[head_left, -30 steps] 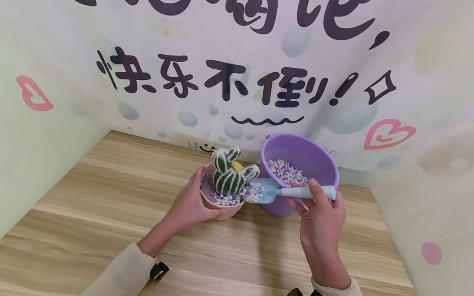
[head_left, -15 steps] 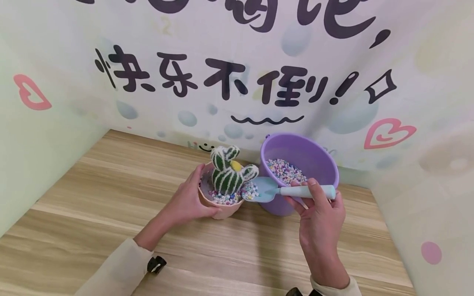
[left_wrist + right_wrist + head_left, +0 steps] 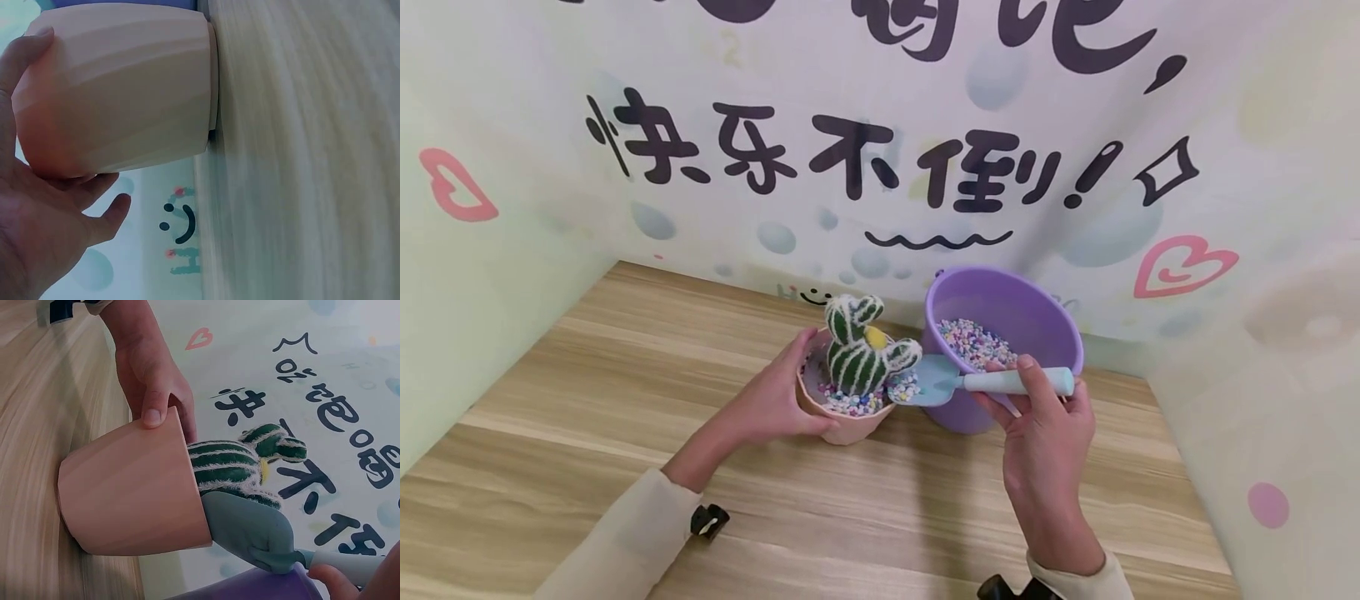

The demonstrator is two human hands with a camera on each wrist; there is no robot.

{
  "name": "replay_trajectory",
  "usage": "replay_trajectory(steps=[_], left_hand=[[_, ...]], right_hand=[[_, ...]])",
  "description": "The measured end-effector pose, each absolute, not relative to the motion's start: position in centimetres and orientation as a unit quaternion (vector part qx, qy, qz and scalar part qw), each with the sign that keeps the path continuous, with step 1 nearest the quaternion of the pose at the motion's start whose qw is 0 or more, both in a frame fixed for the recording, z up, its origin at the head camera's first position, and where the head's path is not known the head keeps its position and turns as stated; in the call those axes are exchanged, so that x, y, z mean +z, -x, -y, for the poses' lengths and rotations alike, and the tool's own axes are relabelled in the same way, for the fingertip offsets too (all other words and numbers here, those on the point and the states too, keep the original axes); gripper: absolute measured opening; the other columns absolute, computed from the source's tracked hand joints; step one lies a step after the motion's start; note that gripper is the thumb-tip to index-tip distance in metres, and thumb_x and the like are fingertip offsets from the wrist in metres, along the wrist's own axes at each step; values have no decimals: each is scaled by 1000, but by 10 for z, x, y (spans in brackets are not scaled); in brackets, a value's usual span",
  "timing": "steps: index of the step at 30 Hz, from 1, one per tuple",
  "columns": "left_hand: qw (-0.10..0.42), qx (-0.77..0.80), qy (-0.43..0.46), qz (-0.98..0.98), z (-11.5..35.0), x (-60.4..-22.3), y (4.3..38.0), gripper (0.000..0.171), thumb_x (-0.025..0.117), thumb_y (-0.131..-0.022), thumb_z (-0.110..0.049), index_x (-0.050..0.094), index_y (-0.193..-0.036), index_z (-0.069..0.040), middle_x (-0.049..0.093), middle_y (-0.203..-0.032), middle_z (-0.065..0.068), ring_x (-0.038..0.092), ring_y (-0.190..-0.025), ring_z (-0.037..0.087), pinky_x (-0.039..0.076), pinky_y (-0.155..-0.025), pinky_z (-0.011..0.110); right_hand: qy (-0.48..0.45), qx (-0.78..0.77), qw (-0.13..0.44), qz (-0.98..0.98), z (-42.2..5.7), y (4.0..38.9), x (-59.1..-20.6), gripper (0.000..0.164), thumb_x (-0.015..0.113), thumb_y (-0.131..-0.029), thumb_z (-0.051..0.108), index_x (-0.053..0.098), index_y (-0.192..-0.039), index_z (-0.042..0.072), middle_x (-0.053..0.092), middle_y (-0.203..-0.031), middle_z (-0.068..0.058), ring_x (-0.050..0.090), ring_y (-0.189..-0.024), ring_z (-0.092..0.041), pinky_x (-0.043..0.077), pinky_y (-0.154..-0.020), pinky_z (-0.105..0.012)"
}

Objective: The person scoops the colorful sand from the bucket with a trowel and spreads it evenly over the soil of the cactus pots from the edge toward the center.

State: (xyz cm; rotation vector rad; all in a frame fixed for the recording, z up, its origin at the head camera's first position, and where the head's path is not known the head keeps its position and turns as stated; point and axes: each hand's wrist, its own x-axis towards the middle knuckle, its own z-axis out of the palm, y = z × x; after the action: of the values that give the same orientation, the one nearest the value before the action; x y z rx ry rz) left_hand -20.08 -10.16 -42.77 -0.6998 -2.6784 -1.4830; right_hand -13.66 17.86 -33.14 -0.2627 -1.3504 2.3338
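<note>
A knitted-looking green cactus with white stripes and a yellow bloom stands in a peach flower pot. Small multicoloured pebbles lie round its base. My left hand grips the pot's left side, thumb at the near rim and the other fingers behind it. The right hand holds a light-blue trowel by its pale handle. The trowel's blade lies over the pot's right rim, under a cactus arm, with some pebbles on it. In the right wrist view the blade tips into the pot's mouth.
A purple bucket partly filled with pebbles stands right behind the trowel, against the printed wall cloth. Side walls border the wooden tabletop on the left and right.
Fewer pebbles show on the trowel's blade, and the remaining ones sit nearer its tip. The pot and left hand have shifted slightly left. Both hands keep their holds.
</note>
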Motion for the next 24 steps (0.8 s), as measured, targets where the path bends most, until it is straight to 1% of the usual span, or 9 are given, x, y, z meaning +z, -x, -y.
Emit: replay_trajectory(steps=[6, 9, 11, 14, 16, 18, 21, 24], left_hand=[[-21, -469, 221, 855, 103, -424, 199, 121, 90, -64, -33, 13, -154, -10, 27, -156, 10, 31, -141, 29, 31, -113, 50], [-19, -472, 208, 857, 100, -421, 193, 123, 90, -65, -32, 9, -155, -8, 23, -157, 13, 29, -142, 32, 29, -114, 51], [-11, -470, 192, 861, 95, -419, 189, 127, 91, -64, -36, 7, -155, -6, 22, -157, 16, 27, -143, 34, 28, -114, 52], [11, -463, 161, 872, 84, -418, 182, 133, 89, -62, -49, 5, -155, -4, 19, -157, 19, 27, -142, 37, 28, -113, 54], [23, -460, 139, 877, 78, -419, 180, 135, 87, -60, -56, 6, -155, -6, 20, -157, 17, 28, -142, 37, 29, -113, 54], [33, -461, 123, 878, 74, -419, 178, 133, 86, -60, -59, 9, -155, -9, 23, -155, 16, 31, -140, 36, 31, -112, 54], [39, -470, 114, 874, 72, -419, 177, 128, 87, -60, -58, 13, -155, -12, 25, -154, 13, 33, -139, 33, 32, -111, 54], [35, -474, 119, 872, 74, -418, 178, 126, 87, -60, -56, 14, -154, -11, 26, -153, 13, 33, -139, 33, 32, -111, 53]], right_hand=[[96, 834, 211, 500, -179, 137, -330, 30, 71, -89, 13, 52, -109, 1, 69, -85, -12, 72, -78, -25, 58, -68, -48], [97, 832, 209, 504, -179, 138, -329, 30, 71, -89, 13, 53, -109, 1, 69, -85, -12, 72, -78, -25, 59, -67, -47], [95, 832, 210, 505, -179, 139, -329, 29, 71, -89, 13, 53, -109, 1, 69, -85, -14, 72, -77, -25, 59, -67, -48], [92, 833, 212, 502, -179, 139, -328, 27, 72, -88, 11, 54, -106, 1, 69, -84, -15, 72, -76, -25, 58, -67, -48], [92, 834, 214, 500, -179, 139, -328, 27, 72, -88, 10, 54, -106, 2, 68, -84, -15, 72, -75, -26, 58, -66, -49], [95, 834, 214, 499, -179, 139, -328, 27, 72, -88, 11, 54, -106, 2, 68, -84, -14, 72, -75, -26, 58, -66, -49], [94, 834, 214, 500, -178, 139, -328, 26, 72, -88, 11, 53, -104, 3, 68, -84, -14, 72, -74, -26, 58, -66, -49], [91, 834, 214, 501, -177, 139, -328, 26, 72, -88, 10, 53, -103, 2, 68, -84, -14, 72, -75, -26, 58, -66, -49]])
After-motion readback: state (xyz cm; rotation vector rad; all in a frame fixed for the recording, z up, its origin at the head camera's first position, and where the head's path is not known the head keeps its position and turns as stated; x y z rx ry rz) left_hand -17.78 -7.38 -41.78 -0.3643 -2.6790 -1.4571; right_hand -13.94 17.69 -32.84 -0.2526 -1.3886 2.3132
